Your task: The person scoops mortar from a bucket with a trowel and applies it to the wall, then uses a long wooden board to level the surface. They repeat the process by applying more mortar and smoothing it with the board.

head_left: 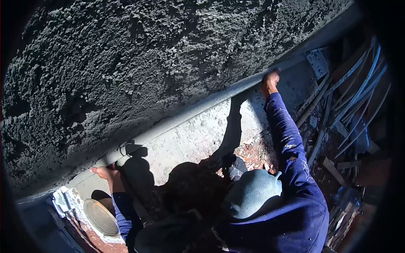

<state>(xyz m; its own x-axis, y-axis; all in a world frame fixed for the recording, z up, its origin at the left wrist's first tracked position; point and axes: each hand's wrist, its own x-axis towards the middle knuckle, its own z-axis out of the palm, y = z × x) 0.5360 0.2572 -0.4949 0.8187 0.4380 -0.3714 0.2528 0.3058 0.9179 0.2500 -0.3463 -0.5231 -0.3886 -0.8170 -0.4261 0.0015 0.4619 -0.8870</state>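
A long pale bar (181, 120) runs diagonally along the lower edge of a rough grey plastered wall (139, 63). My right hand (271, 81), at the end of an outstretched blue sleeve, is closed round the bar's upper right part. Lower left, my left hand (106, 173) grips the bar near its other end, thumb side pointing left; its far fingers are partly hidden. Below the bar lies a smooth pale grey strip (185, 141) in sunlight, crossed by dark shadows of arms and body.
A round pan (101, 216) stands lower left beside crumpled white material (63, 201). Bent strips (363, 92), boards and rubble lie at the right. Rounded grey-green cloth (253, 194) is near the bottom centre, with reddish debris (257, 152) above it.
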